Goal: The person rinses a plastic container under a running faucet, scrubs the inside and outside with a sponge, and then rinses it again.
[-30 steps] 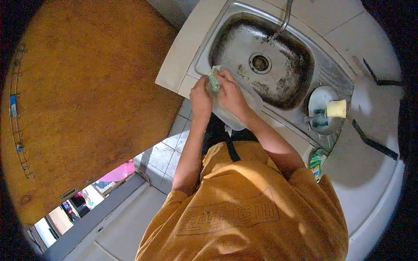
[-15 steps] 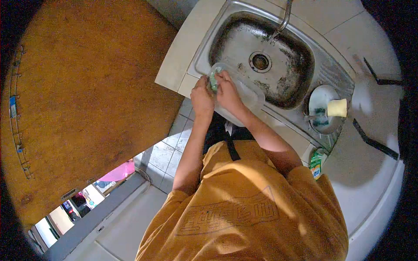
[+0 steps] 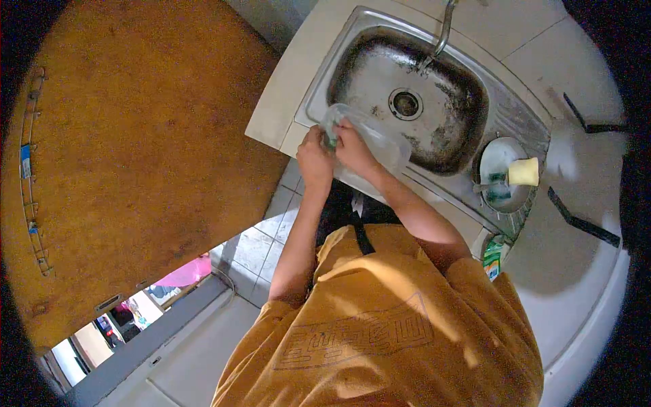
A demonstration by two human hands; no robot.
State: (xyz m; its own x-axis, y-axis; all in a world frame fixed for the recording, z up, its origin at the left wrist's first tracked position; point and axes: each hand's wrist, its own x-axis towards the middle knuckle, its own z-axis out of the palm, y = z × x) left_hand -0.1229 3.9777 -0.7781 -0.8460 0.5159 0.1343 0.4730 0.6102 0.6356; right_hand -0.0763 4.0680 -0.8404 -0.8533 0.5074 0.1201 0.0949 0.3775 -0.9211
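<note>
My left hand [image 3: 315, 161] and my right hand [image 3: 354, 149] are close together at the near-left edge of the sink. Both are closed, fingers bent, around a small pale green thing [image 3: 331, 140] whose kind I cannot make out; it looks thin and crumpled. Beneath my hands is a translucent plastic container [image 3: 390, 146], wide and shallow, at the sink's near rim. My right hand and forearm cover part of it, and I cannot tell what supports it.
The steel sink [image 3: 407, 57] has dark stains, with a faucet [image 3: 445, 34] over it. On the drainboard sits an oval dish [image 3: 498, 150] with a yellow sponge [image 3: 523, 172]. A green packet [image 3: 494, 261] lies by my right elbow. A brown wooden door [image 3: 149, 136] stands left.
My hands stay close together, and less of the green thing shows between my fingers. The view has shifted slightly.
</note>
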